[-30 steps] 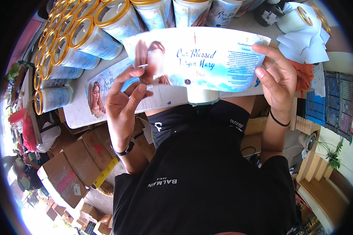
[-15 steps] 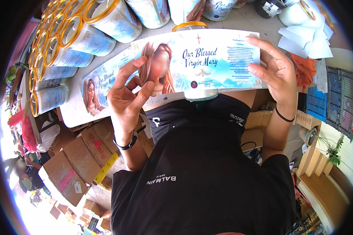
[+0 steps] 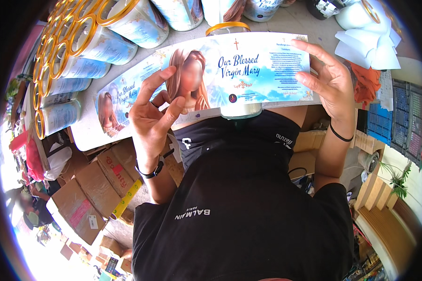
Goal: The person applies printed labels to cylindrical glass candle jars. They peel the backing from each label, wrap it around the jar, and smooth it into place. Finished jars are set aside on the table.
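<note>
Left hand [image 3: 154, 119] at 10 o'clock and right hand [image 3: 332, 86] at 2 grip opposite ends of a printed sheet [image 3: 241, 89], held up just past 12. Rows of gold-rimmed containers [image 3: 110, 47], 10 to 12 o'clock: nearer ones wear blue-and-white wraps; that batch looks done. Held sheet: apparently not yet wrapped round anything. Loose sheet [image 3: 115, 105] on the table [image 3: 86, 140], beyond left hand at 10: seems unused. White container [image 3: 241, 111] behind held sheet: middle hidden, probably unwrapped, can't confirm. Back rows cut off by the top edge. Some fingers hidden; fine print unclear.
</note>
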### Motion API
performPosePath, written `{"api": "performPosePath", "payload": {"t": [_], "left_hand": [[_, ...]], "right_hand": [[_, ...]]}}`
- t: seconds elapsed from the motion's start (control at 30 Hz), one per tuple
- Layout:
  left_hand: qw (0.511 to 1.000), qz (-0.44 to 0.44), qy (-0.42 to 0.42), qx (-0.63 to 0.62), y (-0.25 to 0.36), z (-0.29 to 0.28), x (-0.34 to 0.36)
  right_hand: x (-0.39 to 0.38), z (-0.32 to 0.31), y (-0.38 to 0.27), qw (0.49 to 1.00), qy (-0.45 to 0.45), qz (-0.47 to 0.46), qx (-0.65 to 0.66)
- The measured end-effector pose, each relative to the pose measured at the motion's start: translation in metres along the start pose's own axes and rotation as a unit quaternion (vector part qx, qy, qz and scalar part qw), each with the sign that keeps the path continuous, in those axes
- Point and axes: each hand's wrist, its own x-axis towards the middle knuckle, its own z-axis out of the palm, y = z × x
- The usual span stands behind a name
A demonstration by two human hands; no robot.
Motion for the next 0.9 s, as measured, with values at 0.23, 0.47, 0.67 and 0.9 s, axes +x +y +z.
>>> {"api": "performPosePath", "payload": {"t": [0.23,0.47,0.67,0.9], "left_hand": [[1.0,0.011,0.004,0.005,-0.0013,0.0017,-0.0005],[1.0,-0.001,-0.001,0.0,-0.0015,0.0019,-0.0008],[1.0,-0.008,0.002,0.001,-0.0027,0.0024,-0.0001],[0.998,-0.056,-0.003,0.012,-0.0007,0.0044,0.0004]], "right_hand": [[0.0011,-0.0015,0.0006,1.0,-0.01,-0.001,-0.019],[0.0008,-0.0025,0.0031,1.0,-0.009,0.008,-0.022],[0.0011,-0.0028,0.0049,1.0,-0.006,0.02,-0.018],[0.0032,-0.0044,0.0094,0.999,0.001,0.037,-0.027]]}}
